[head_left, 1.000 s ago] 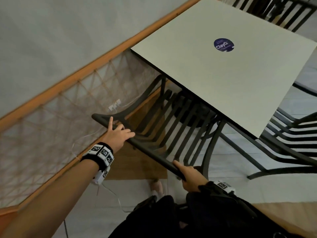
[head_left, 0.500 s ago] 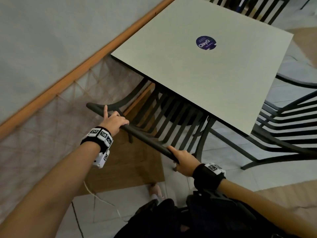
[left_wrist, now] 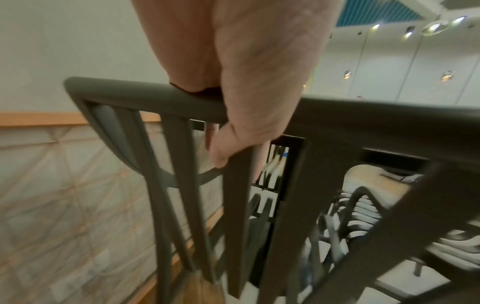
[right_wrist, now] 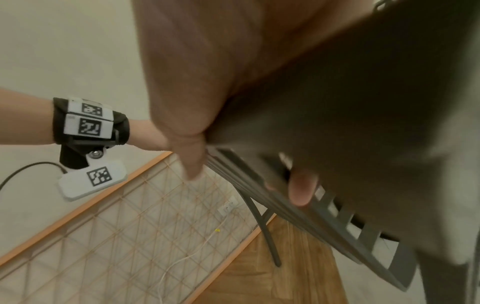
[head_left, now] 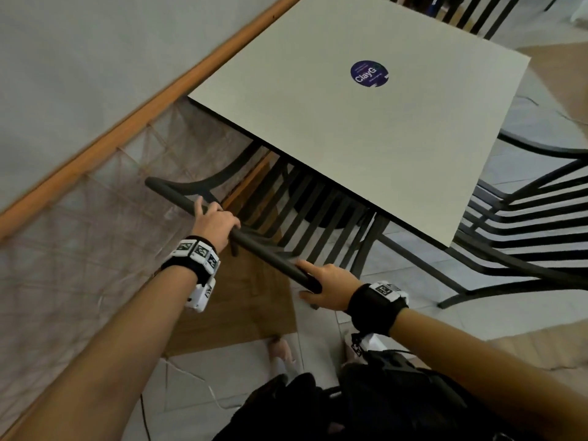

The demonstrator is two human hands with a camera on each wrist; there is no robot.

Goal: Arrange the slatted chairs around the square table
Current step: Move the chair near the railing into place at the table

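A dark slatted chair (head_left: 280, 218) stands at the near side of the pale square table (head_left: 334, 122), its seat mostly under the tabletop. My left hand (head_left: 216, 224) grips the left part of the chair's top rail (head_left: 264, 253), fingers curled over it; in the left wrist view the left hand (left_wrist: 246, 98) wraps the chair's top rail (left_wrist: 130, 92) above the slats. My right hand (head_left: 324, 281) grips the rail's right end, and the right wrist view shows its fingers (right_wrist: 301, 189) curled under the rail.
A second slatted chair (head_left: 525, 224) stands at the table's right side, and another chair (head_left: 461, 14) at the far side. A wall with an orange wooden rail (head_left: 127, 122) and netted panel runs close on the left. A white cable (head_left: 191, 377) lies on the floor.
The chair has slid further under the table and my arms have stretched forward with it. Both hands have kept their hold on the top rail.
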